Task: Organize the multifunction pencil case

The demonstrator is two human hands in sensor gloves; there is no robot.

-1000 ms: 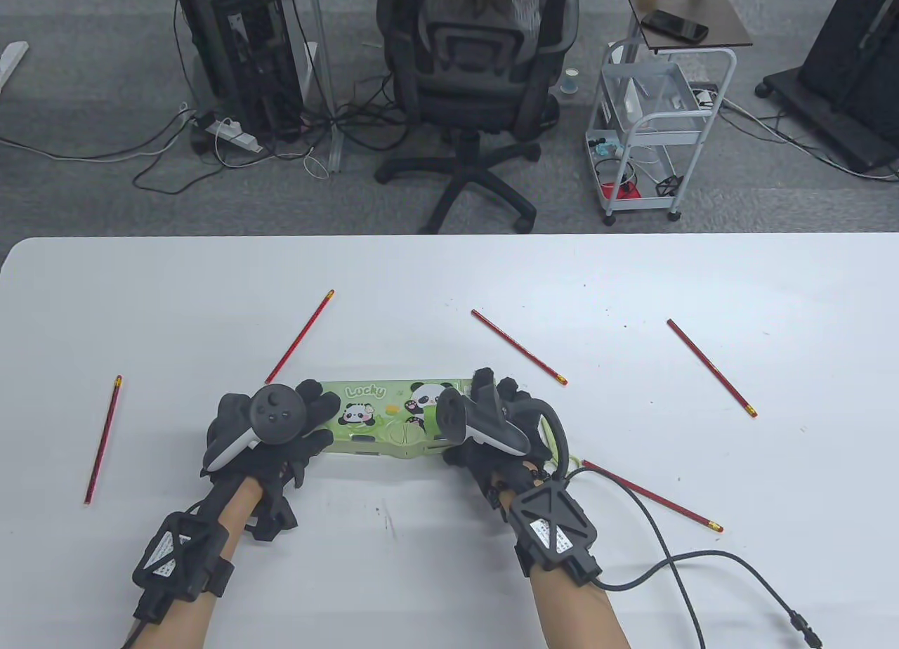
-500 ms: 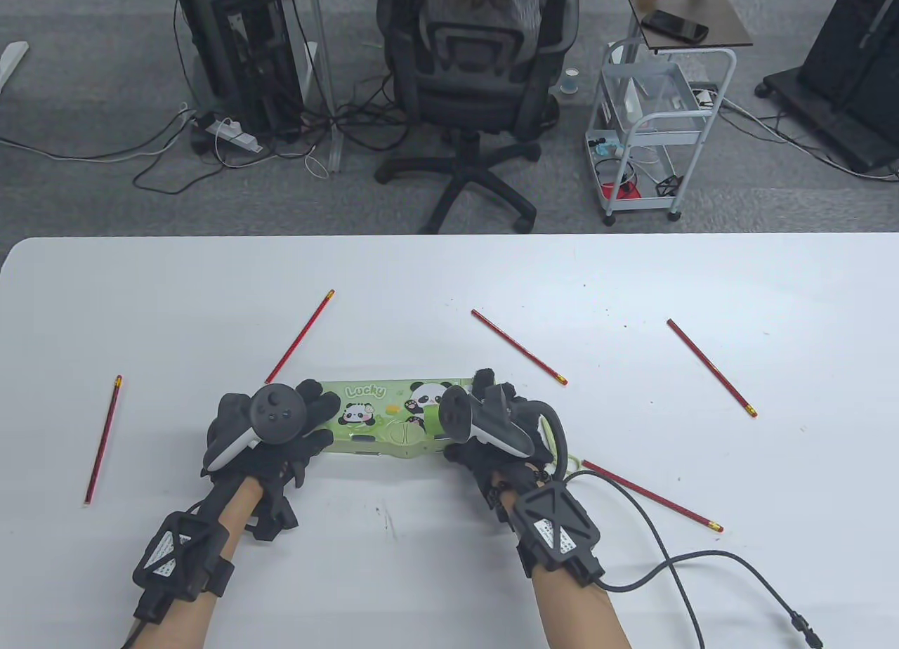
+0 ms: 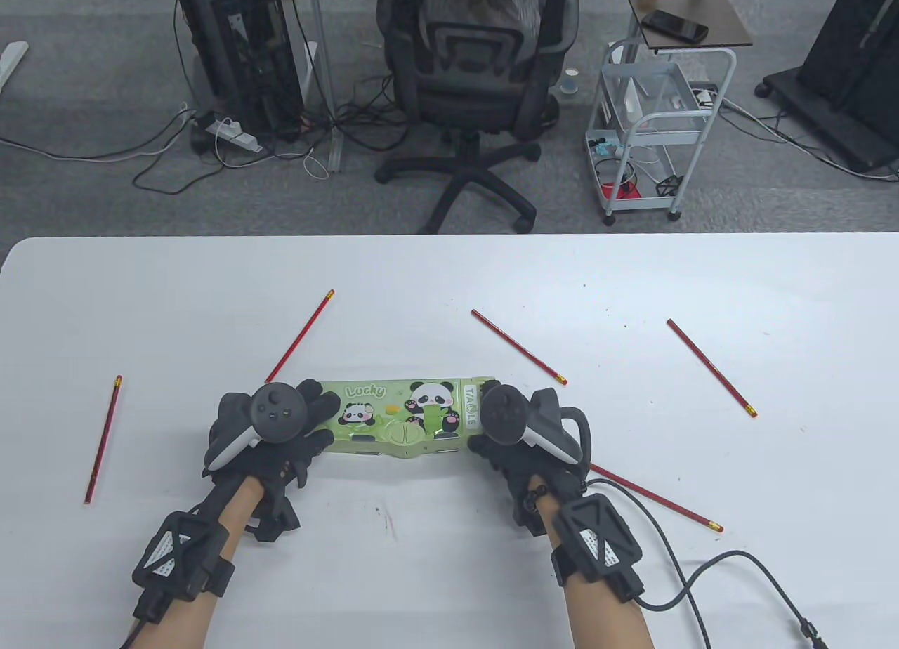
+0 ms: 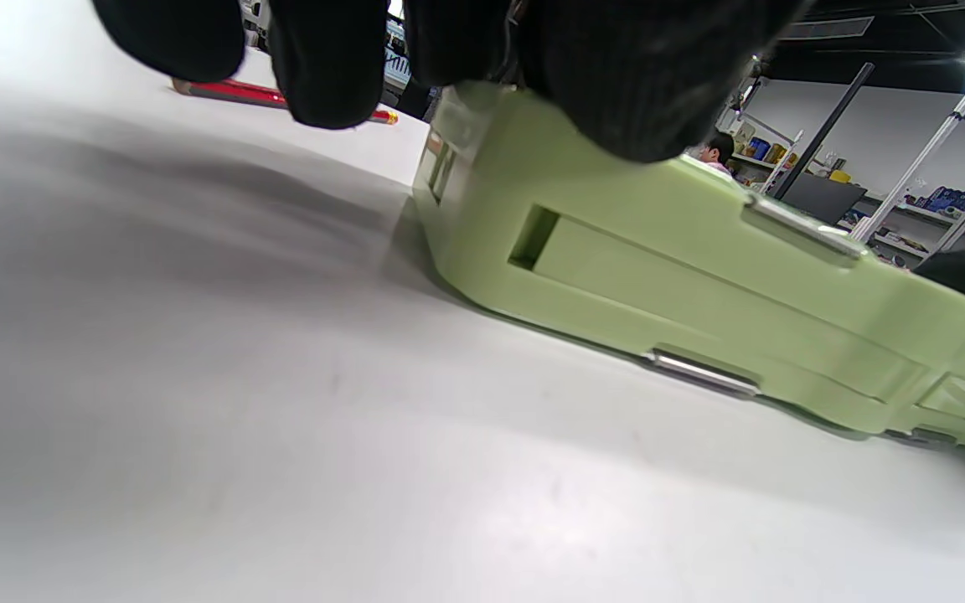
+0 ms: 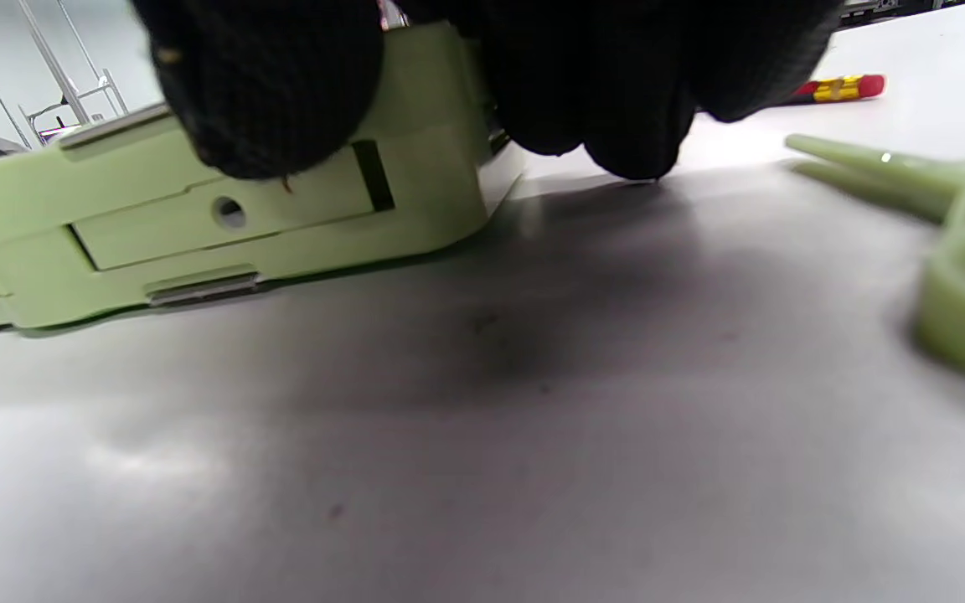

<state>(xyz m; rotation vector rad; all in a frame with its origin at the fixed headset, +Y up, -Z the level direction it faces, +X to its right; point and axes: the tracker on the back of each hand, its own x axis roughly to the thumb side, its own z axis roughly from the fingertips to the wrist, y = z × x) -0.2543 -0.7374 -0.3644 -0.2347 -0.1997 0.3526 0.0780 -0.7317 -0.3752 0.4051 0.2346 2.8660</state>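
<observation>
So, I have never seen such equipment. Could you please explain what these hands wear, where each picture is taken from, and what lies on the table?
These are a person's hands in black sensor gloves, a tracker strapped on each. One camera looks down at the white table; one sits on each wrist, low beside the case. The left hand and right hand hold the ends of a closed green pencil case. Five red pencils lie scattered around it, and a green scissors handle lies at the right.

Pencil case (image 3: pixel 404 418): both ends covered by hands. Nearest pencil (image 3: pixel 657 498): partly hidden behind right hand (image 3: pixel 523 431). Green scissors (image 5: pixel 943 243): cut off at frame edge.
</observation>
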